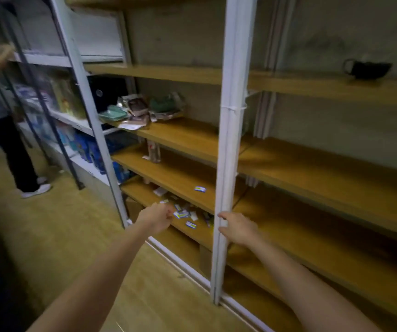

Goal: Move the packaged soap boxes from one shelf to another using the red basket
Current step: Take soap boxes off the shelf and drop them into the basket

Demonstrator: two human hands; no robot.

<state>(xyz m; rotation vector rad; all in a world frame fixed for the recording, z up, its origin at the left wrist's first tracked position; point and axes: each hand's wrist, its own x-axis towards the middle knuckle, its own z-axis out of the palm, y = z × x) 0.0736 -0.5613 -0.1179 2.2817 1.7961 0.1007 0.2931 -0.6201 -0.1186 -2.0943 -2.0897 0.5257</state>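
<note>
Several small blue-and-white soap boxes (182, 213) lie scattered on a low wooden shelf (144, 192). One more soap box (199, 189) sits alone on the shelf above. My left hand (155, 219) reaches toward the scattered boxes with its fingers curled; I cannot tell whether it holds one. My right hand (237, 227) grips the white upright post (228, 140) of the rack, just right of the boxes. No red basket is in view.
Wooden shelves (324, 168) run to the right. A pile of wrapped packages (144, 109) lies on a middle shelf and a dark bowl (367, 68) on the top one. Another person (1, 116) stands at the left rack with blue packs (85, 147).
</note>
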